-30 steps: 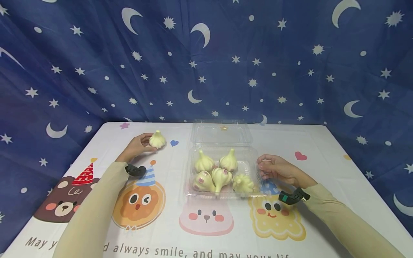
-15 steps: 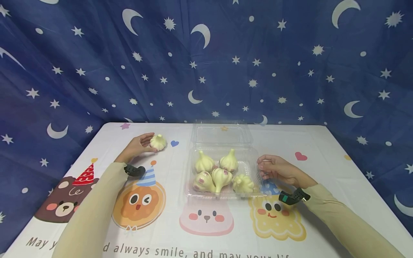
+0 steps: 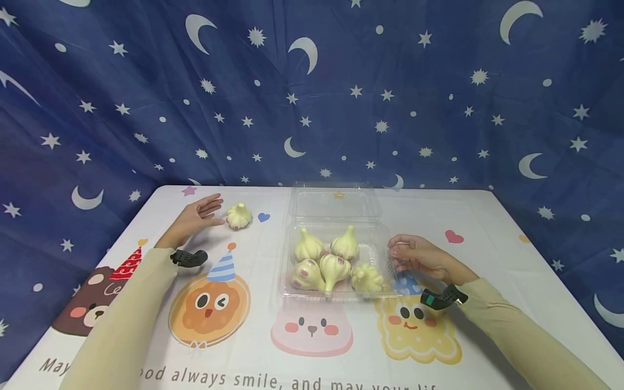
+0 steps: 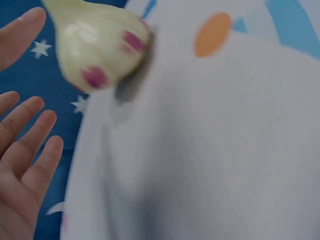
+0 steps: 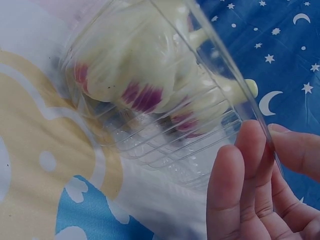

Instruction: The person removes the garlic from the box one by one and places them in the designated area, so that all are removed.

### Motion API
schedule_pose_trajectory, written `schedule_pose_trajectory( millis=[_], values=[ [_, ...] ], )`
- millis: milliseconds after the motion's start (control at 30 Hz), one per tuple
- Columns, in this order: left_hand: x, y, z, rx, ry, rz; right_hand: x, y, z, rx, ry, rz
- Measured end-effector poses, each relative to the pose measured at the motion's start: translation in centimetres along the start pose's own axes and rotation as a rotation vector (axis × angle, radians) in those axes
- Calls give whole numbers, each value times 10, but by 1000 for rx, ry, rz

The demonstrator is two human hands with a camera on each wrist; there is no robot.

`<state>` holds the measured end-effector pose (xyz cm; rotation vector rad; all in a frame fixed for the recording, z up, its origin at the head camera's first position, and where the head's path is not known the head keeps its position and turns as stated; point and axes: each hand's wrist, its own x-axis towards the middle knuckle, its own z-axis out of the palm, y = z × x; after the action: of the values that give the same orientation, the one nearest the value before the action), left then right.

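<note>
Near the back left of the table, a garlic bulb (image 3: 239,216) stands on the cloth with its stem up. My left hand (image 3: 192,219) is just left of it, fingers extended and apart from the bulb. The left wrist view shows the gap between that hand (image 4: 25,185) and the purple-marked garlic (image 4: 100,45). A clear plastic box (image 3: 374,250) lies mid-table, holding several garlic bulbs (image 3: 335,268). At its right side, my right hand (image 3: 416,257) pinches the rim between thumb and fingers, as the right wrist view shows beside the ribbed wall (image 5: 165,150).
The box's transparent lid (image 3: 336,205) is folded back flat behind it. A white cloth (image 3: 253,336) with cartoon prints covers the table. A blue curtain (image 3: 341,141) with moons and stars hangs along the back and left edges.
My left hand has let go of the garlic bulb and drawn back to the left. The bulb has settled upright on the table. My right hand has stayed at the box rim.
</note>
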<state>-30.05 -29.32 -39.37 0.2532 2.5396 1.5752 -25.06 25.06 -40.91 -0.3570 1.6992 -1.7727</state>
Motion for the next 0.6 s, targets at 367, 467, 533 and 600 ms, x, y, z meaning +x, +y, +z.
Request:
schedule_pose_trajectory(
  millis=[367, 467, 533, 600],
  values=[
    [-20, 43, -13, -62, 21, 127, 0, -3, 3, -6, 15, 10],
    [-21, 58, -9, -71, 20, 140, -1, -4, 3, 14, 6, 5],
    [-22, 68, -4, -79, 2, 151, -1, -3, 3, 22, -4, 1],
    [-23, 79, 2, -80, -26, 160, 0, -3, 2, 21, -11, -2]
  ],
)
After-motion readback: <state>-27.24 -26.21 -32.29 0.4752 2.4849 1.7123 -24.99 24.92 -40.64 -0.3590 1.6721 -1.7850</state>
